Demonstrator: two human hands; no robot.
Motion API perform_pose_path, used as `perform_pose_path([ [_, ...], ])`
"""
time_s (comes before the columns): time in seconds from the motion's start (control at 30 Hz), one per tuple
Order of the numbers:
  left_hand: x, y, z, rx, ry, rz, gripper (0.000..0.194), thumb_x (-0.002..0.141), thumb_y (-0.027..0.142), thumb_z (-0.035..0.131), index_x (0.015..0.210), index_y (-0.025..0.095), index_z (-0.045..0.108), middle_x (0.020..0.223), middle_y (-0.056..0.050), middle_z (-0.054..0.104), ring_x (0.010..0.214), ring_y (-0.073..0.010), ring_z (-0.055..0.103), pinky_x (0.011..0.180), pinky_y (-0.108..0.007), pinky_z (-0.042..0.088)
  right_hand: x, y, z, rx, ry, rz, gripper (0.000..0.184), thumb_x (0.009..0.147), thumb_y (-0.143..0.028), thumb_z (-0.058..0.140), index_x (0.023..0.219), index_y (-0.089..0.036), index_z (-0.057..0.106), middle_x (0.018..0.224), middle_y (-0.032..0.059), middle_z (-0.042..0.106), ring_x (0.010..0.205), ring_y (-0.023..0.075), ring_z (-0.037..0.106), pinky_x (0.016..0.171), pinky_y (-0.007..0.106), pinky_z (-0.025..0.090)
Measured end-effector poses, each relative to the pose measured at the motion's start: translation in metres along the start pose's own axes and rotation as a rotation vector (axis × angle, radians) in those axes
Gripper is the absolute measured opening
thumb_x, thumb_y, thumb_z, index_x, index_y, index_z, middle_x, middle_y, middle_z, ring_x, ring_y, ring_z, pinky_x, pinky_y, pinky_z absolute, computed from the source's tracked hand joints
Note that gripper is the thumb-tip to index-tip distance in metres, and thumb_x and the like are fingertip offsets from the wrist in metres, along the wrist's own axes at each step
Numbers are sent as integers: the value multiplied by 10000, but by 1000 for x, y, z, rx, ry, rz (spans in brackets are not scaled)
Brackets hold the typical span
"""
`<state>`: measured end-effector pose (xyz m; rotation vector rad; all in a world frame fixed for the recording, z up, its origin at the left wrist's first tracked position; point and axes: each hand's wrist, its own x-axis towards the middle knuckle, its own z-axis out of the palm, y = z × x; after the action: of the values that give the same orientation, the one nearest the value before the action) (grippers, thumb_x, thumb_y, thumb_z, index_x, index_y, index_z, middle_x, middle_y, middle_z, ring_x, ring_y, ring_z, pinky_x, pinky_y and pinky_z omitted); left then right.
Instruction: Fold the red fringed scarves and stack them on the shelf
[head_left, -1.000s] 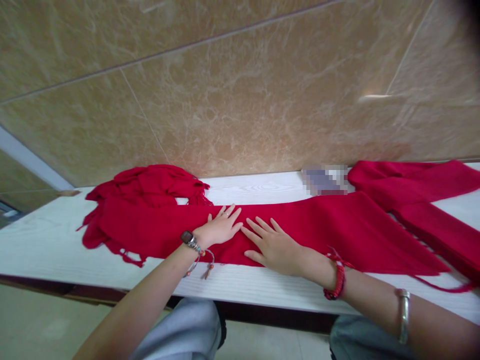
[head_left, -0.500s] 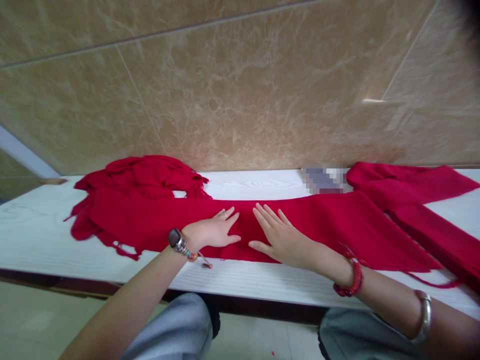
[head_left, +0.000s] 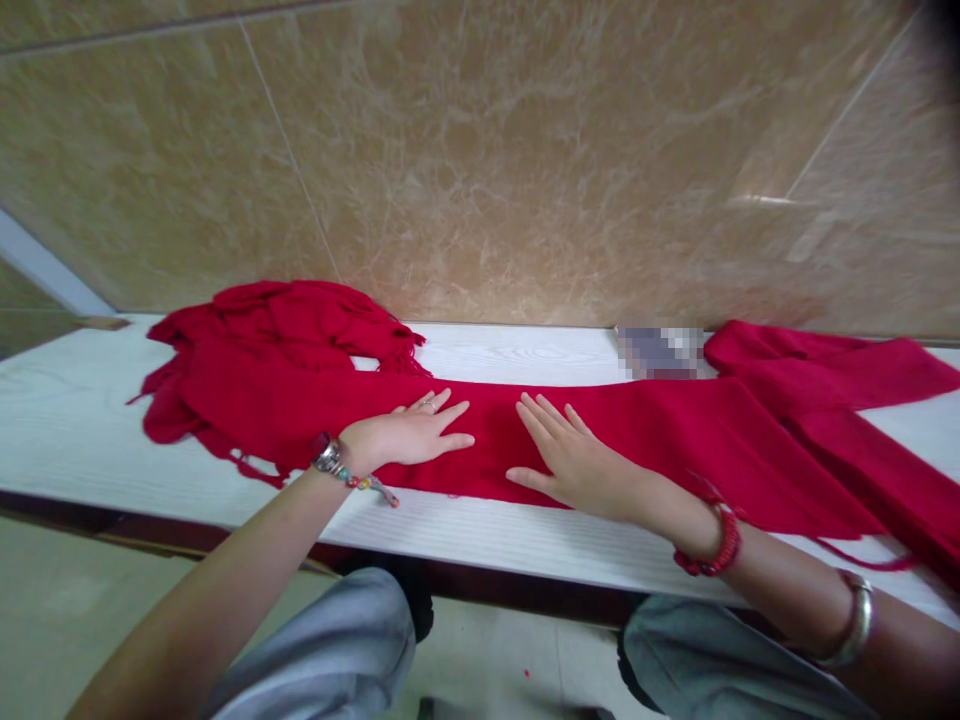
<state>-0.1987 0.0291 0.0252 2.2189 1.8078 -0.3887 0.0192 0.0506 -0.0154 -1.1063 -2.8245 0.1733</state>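
Note:
A long strip of red fringed cloth, like a scarf (head_left: pixel 495 440), lies stretched out flat along a white wood-grain tabletop (head_left: pixel 517 355). My left hand (head_left: pixel 409 430) rests palm down on its middle, fingers spread. To the right of it, my right hand (head_left: pixel 574 460) also lies flat on the cloth with the thumb held apart. Bare red cloth shows between the two hands. At the left, the strip meets a crumpled red fringed heap (head_left: pixel 300 320). Its right end spreads out beside more folded red cloth (head_left: pixel 847 365).
A blurred, flat rectangular object (head_left: pixel 660 352) lies behind the cloth, close to the tiled wall (head_left: pixel 480 180). The wall runs along the table's back edge. My knees (head_left: pixel 360 620) are below the front edge, above a pale tiled floor.
My hands have moved slightly apart over the cloth, the left one shifting left and the right one a little right. The camera view has tilted slightly. The cloth lies much as before.

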Motion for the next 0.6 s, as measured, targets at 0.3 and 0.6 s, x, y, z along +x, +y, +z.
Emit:
perform_pose_path([
  [0.3,1,7,8,-38,-149,71,1013,651,711,505,1412,283,-8,1465,-70,-129,1338,-288,-123,1032,-556,59,9,-4,12,-27,-54,1,804,849,-595,280,1378,8,215,1449,193,160,1336,294,112,1068,493,155],
  [0.6,7,4,6,-83,-121,69,1066,576,670,602,1414,279,73,1466,-92,-77,1337,-332,-72,1021,-572,96,2,-11,11,41,33,-75,775,828,-576,377,1391,-64,231,1439,187,213,1335,281,136,1062,508,173],
])
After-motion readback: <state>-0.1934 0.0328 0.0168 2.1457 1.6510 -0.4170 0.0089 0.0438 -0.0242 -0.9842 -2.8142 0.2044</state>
